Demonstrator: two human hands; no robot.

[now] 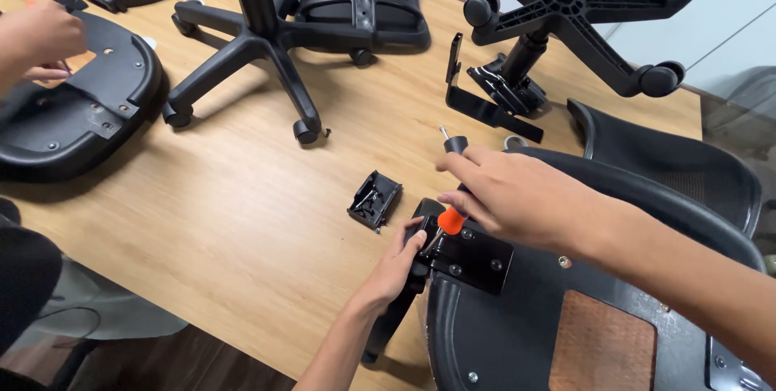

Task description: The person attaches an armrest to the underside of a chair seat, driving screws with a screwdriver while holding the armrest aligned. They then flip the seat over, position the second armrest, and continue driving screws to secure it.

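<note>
A black metal bracket was seen on the underside of an upturned chair seat, at the near right of the wooden table. The left hand was curled around the bracket's left end, fingers bent over its edge. A small tool with an orange handle was pinched in the closed fingers of the right hand, its tip set down on the bracket. A small black tray of screws was lying just left of the hands. Two star-shaped wheel bases were lying farther back. Another person's hand (at the far left) was resting on a second seat.
</note>
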